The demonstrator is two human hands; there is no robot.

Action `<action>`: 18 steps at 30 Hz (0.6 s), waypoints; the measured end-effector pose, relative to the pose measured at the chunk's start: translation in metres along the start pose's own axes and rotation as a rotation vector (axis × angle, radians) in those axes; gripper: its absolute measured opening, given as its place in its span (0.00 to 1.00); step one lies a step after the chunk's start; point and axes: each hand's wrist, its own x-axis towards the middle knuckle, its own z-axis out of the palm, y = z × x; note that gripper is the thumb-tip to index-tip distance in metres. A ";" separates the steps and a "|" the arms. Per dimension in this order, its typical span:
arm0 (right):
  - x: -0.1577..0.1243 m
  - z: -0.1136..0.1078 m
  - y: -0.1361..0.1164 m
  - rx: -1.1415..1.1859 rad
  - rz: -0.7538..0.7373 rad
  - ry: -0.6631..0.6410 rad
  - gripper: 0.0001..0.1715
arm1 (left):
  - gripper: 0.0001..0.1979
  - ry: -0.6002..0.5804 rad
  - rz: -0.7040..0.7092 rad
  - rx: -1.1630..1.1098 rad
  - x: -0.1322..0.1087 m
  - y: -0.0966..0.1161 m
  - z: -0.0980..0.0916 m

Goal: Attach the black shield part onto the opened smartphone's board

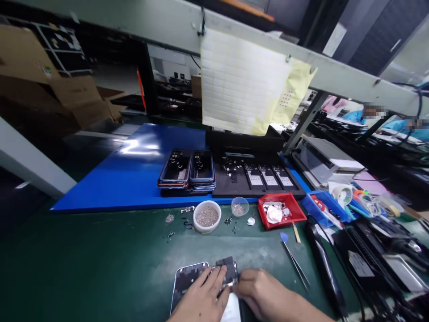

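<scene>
Near the bottom edge, an opened phone (187, 273) lies on the green bench mat, with dark inner parts and a white battery-like piece (232, 309) beside my fingers. My left hand (204, 295) rests over the phone, its fingers stretched across the dark parts. At the phone's right edge my right hand (259, 290) has its fingers pressed together; what they hold, if anything, is hidden. Tweezers (295, 261) lie to the right. A white bowl of small metal bits (207, 216) stands beyond the phone.
Stacked phone frames (186, 170) and a black foam tray with phone units (223, 190) sit on a blue sheet (110, 188). Right: clear cup (240, 206), red bin (283, 210), blue bin (321, 210), black handheld tool (323, 268). Paper (244, 80) hangs overhead. People are behind.
</scene>
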 end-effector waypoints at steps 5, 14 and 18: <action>-0.025 0.019 0.011 0.190 0.073 0.247 0.15 | 0.29 0.098 0.024 0.039 -0.008 -0.005 -0.004; -0.023 0.037 0.004 -0.128 0.053 0.201 0.17 | 0.31 0.173 -0.101 -0.160 -0.034 -0.013 -0.036; -0.021 0.039 0.007 -0.177 0.025 0.212 0.17 | 0.26 0.223 -0.294 -0.135 -0.058 -0.010 -0.058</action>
